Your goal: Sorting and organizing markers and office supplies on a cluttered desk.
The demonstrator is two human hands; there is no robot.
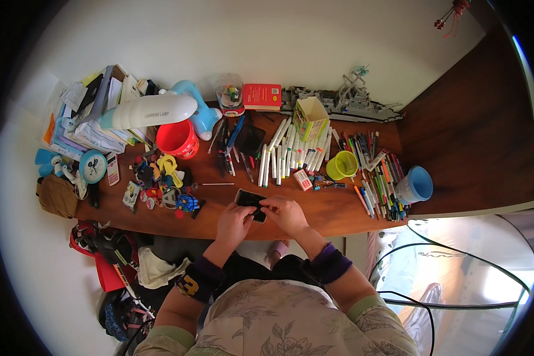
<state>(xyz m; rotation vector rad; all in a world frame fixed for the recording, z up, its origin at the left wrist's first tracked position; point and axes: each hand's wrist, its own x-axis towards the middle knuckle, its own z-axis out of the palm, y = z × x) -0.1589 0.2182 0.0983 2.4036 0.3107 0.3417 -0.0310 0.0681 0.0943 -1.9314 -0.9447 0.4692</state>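
My left hand (236,221) grips the near left side of a small dark, light-edged box or case (250,199) above the desk's front edge. My right hand (285,215) touches the same case from the right, its thumb and fingertips pinched at the opening; whether they hold something small there I cannot tell. Beyond the case lie a thin white stick (217,184), many white-barrelled markers (278,155) and a small red-and-white box (302,180). To the left are a blue toy figure (187,203) and a heap of small toys (153,175).
A desk lamp (151,111) overhangs a red bucket (178,139). Further right are a green-yellow cup (341,165), a paper box (310,119), pens (378,182) and a blue cup (414,184). A brick-built ship (351,104) stands by the wall; papers and books (102,111) fill the left.
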